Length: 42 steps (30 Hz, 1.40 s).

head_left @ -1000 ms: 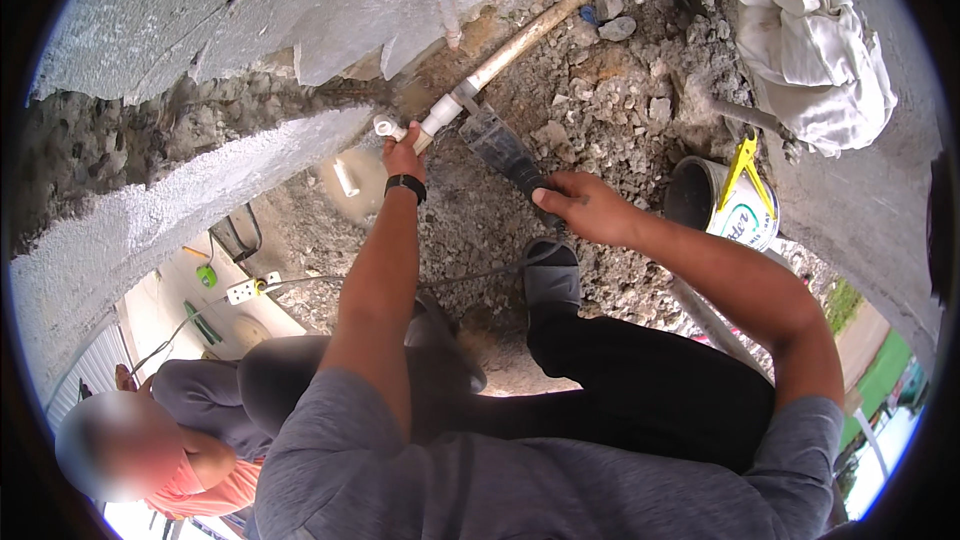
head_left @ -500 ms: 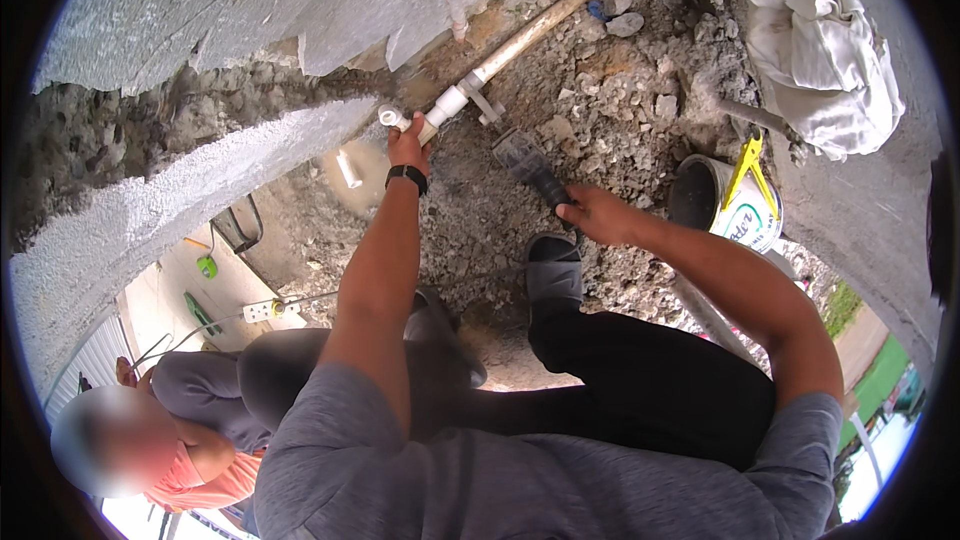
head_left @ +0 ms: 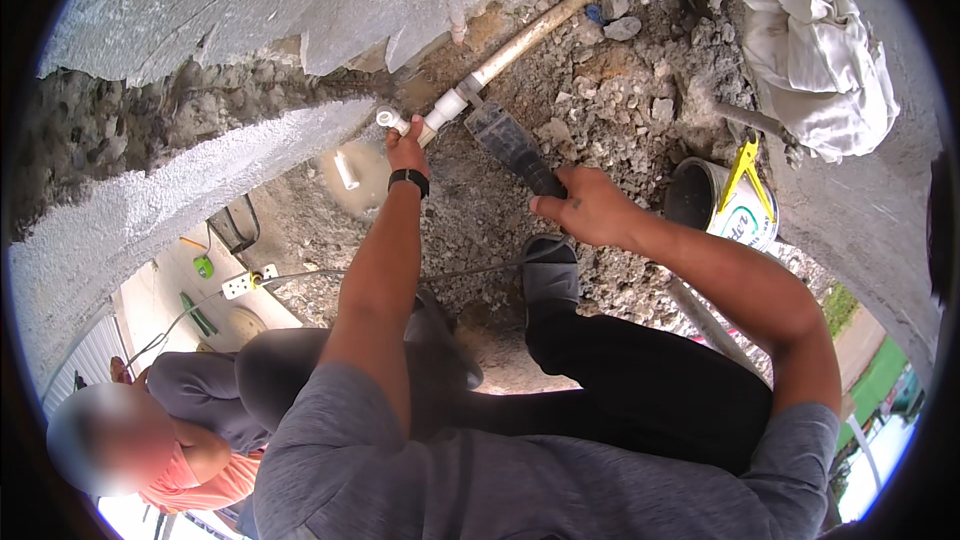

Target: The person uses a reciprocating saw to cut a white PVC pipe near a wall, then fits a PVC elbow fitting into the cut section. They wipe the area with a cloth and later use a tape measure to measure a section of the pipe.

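Low at the wall, my left hand [head_left: 406, 148] is closed around a short white plastic pipe [head_left: 428, 133]; a white elbow fitting [head_left: 391, 121] shows beside its fingers. In my right hand [head_left: 592, 206] is the handle of a dark corded pipe fusion welder [head_left: 508, 143]. Its metal head [head_left: 468, 91] sits at the white fittings, between the short pipe and a long pale pipe [head_left: 540, 33] running up to the far right. Exactly how the head meets the pipe ends is too small to tell. A loose white pipe piece [head_left: 346, 170] lies in a murky puddle [head_left: 365, 185] left of my left hand.
Rubble [head_left: 600, 90] covers the ground at right, with a tipped white bucket [head_left: 735, 205], a yellow clamp-like tool [head_left: 743, 178] and a white sack [head_left: 820, 70]. A rough concrete wall [head_left: 200, 160] rises at left. A cord crosses to a power strip [head_left: 250, 281]; another person [head_left: 190, 445] crouches lower left.
My right hand has turned and shifted slightly up and left, tilting the welder's body with it. The power strip has slid up-left with its cord. My left hand stays on the pipe.
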Available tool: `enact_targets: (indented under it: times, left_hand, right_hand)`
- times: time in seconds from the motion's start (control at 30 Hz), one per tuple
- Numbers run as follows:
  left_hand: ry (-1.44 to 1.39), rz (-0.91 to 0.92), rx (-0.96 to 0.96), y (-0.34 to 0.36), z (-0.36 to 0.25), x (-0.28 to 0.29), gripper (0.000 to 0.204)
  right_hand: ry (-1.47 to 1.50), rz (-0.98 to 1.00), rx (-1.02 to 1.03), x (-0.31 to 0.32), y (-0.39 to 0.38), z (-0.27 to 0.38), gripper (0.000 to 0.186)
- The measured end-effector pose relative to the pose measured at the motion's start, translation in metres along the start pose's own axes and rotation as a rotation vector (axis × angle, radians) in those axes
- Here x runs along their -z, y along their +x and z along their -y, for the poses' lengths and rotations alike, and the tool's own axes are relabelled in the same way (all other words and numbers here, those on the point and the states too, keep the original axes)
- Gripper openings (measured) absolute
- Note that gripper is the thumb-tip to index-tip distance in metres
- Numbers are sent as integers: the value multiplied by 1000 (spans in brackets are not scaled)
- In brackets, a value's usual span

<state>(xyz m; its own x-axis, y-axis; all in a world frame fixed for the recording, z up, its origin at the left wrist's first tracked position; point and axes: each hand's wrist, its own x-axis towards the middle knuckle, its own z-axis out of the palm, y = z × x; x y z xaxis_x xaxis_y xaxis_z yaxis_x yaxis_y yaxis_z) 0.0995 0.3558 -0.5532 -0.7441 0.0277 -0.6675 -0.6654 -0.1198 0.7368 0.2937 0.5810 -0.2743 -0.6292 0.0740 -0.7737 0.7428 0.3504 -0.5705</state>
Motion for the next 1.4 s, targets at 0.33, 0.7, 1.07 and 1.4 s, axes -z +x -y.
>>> enact_targets:
  times: [0.33, 0.7, 1.07, 1.4]
  left_hand:
    - [27, -70, 82, -1, -7, -7, 35]
    - [-4, -69, 23, 19, 13, 4, 53]
    - [222, -35, 35, 3, -4, 1, 60]
    - [743, 403, 248, 7, -52, 17, 85]
  right_hand:
    - [-38, -10, 48, -12, -3, -29, 39]
    - [-239, 86, -12, -29, 12, -71, 44]
    - [-79, 104, -31, -24, 19, -70, 45]
    - [-262, 85, -101, -25, 29, -57, 54]
